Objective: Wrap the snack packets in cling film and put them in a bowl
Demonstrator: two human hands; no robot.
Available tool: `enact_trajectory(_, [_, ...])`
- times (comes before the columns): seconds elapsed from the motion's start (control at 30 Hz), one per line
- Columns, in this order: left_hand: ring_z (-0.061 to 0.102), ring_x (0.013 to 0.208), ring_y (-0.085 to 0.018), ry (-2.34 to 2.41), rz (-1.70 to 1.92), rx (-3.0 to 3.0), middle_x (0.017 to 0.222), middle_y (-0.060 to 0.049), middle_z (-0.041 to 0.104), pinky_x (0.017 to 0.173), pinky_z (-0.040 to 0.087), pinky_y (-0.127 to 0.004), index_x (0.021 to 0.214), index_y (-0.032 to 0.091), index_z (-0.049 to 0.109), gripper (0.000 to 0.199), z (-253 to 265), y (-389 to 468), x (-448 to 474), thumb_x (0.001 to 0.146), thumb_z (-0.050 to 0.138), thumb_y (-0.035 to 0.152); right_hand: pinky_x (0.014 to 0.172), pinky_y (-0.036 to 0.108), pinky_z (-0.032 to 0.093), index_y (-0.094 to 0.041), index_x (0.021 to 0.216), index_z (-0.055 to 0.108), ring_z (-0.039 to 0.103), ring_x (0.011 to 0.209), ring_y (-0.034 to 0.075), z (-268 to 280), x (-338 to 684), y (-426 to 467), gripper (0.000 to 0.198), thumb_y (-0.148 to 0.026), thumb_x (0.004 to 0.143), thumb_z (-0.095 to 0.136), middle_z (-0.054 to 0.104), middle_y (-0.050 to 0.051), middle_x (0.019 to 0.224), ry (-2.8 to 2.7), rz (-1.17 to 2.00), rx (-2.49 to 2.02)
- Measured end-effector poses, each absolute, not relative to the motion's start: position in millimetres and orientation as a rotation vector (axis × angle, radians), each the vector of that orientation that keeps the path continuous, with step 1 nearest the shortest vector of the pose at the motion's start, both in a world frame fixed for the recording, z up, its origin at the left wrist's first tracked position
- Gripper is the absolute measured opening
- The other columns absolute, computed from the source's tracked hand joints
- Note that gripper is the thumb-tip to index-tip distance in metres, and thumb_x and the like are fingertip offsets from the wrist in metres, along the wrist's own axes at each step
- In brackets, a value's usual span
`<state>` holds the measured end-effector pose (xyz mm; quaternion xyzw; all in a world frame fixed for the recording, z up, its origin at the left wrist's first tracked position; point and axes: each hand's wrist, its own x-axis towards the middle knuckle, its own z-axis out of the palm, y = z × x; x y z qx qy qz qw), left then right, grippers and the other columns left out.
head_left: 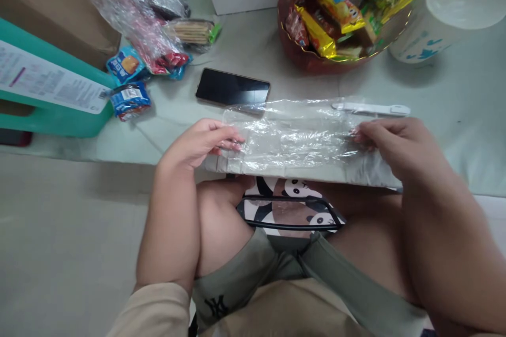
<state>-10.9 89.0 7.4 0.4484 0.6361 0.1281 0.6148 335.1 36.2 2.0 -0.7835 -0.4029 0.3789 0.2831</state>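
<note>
A clear, crinkled plastic bag (292, 139) is stretched flat between my two hands at the table's front edge. My left hand (207, 139) pinches its left end between thumb and fingers. At the other end, my right hand (389, 139) grips the plastic, its fingertips partly hidden. Just behind the bag lies a black smartphone (233, 87), its lower right corner close to the plastic. A white utility knife (375, 109) rests behind my right hand, its left end under or right beside the bag's upper edge.
A red gold-rimmed bowl (304, 60) holds several wrapped snacks at the back right, beside a white plastic cup (419, 37). Blue snack packets (130, 97) and a clear bag of snacks (152, 37) lie at left. A green plastic carrier (79, 121) and cardboard box (67, 10) stand far left.
</note>
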Motion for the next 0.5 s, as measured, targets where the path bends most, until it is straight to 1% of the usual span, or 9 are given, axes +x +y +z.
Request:
enact_trajectory(0.07, [0.076, 0.085, -0.021, 1.503, 0.326, 1.0, 0.104, -0.014, 0.081, 0.053, 0.04, -0.023, 0.083, 0.016, 0.077, 0.037, 7, 89, -8, 0.067, 0.082, 0.049, 0.058, 0.029, 0.039, -0.019, 0.059, 0.071, 0.052, 0.06, 0.013, 8, 334, 36, 0.029, -0.043, 0.075, 0.067, 0.064, 0.003, 0.062, -1.216, 1.023, -2.188])
enact_trajectory(0.1, [0.076, 0.084, -0.021, 1.521, 0.345, 0.983, 0.104, -0.014, 0.081, 0.055, 0.043, -0.023, 0.083, 0.016, 0.076, 0.038, 7, 90, -7, 0.067, 0.082, 0.049, 0.061, 0.03, 0.042, -0.02, 0.056, 0.07, 0.055, 0.063, 0.015, 11, 334, 36, 0.032, -0.046, 0.075, 0.066, 0.066, 0.004, 0.065, -1.282, 1.054, -2.187])
enact_trajectory(0.17, [0.076, 0.083, -0.021, 1.552, 0.369, 0.956, 0.103, -0.013, 0.081, 0.058, 0.046, -0.024, 0.08, 0.016, 0.074, 0.036, 7, 90, -5, 0.068, 0.082, 0.049, 0.076, 0.036, 0.049, -0.021, 0.051, 0.067, 0.065, 0.079, 0.021, 14, 334, 34, 0.038, -0.053, 0.073, 0.063, 0.074, 0.007, 0.08, -1.399, 1.12, -2.118])
enact_trajectory(0.23, [0.075, 0.079, -0.019, 1.567, 0.361, 0.968, 0.101, -0.012, 0.081, 0.055, 0.044, -0.023, 0.075, 0.016, 0.074, 0.03, 7, 90, -4, 0.071, 0.079, 0.045, 0.091, 0.042, 0.05, -0.023, 0.048, 0.067, 0.07, 0.094, 0.027, 14, 335, 33, 0.043, -0.059, 0.07, 0.06, 0.077, 0.009, 0.094, -1.494, 1.152, -2.051])
enact_trajectory(0.27, [0.074, 0.074, -0.017, 1.571, 0.349, 0.989, 0.099, -0.012, 0.081, 0.052, 0.041, -0.023, 0.072, 0.016, 0.074, 0.027, 7, 90, -3, 0.072, 0.078, 0.042, 0.095, 0.044, 0.05, -0.024, 0.048, 0.067, 0.07, 0.097, 0.029, 13, 336, 33, 0.044, -0.062, 0.069, 0.059, 0.078, 0.01, 0.096, -1.531, 1.162, -2.031])
enact_trajectory(0.3, [0.071, 0.069, -0.015, 1.575, 0.336, 1.013, 0.096, -0.011, 0.081, 0.049, 0.037, -0.022, 0.07, 0.016, 0.074, 0.023, 7, 90, -3, 0.073, 0.076, 0.039, 0.096, 0.045, 0.049, -0.024, 0.048, 0.067, 0.07, 0.098, 0.03, 11, 337, 33, 0.044, -0.063, 0.068, 0.059, 0.078, 0.01, 0.095, -1.558, 1.166, -2.02])
enact_trajectory(0.37, [0.066, 0.061, -0.012, 1.582, 0.314, 1.053, 0.088, -0.01, 0.08, 0.045, 0.03, -0.022, 0.065, 0.016, 0.074, 0.018, 6, 90, -4, 0.074, 0.072, 0.032, 0.091, 0.046, 0.05, -0.025, 0.049, 0.066, 0.07, 0.095, 0.031, 8, 339, 33, 0.044, -0.064, 0.069, 0.06, 0.077, 0.01, 0.092, -1.578, 1.141, -2.031])
enact_trajectory(0.43, [0.065, 0.06, -0.011, 1.587, 0.318, 1.071, 0.081, -0.01, 0.079, 0.045, 0.029, -0.022, 0.056, 0.017, 0.069, 0.021, 6, 91, -5, 0.074, 0.069, 0.027, 0.084, 0.045, 0.05, -0.024, 0.049, 0.063, 0.07, 0.089, 0.03, 5, 343, 33, 0.044, -0.063, 0.069, 0.06, 0.077, 0.01, 0.089, -1.584, 1.076, -2.075])
enact_trajectory(0.5, [0.066, 0.064, -0.012, 1.587, 0.328, 1.094, 0.079, -0.01, 0.078, 0.047, 0.031, -0.021, 0.045, 0.018, 0.06, 0.03, 7, 91, -6, 0.074, 0.068, 0.026, 0.077, 0.042, 0.048, -0.024, 0.05, 0.06, 0.068, 0.083, 0.028, 2, 346, 33, 0.042, -0.06, 0.071, 0.059, 0.076, 0.01, 0.086, -1.614, 0.999, -2.107])
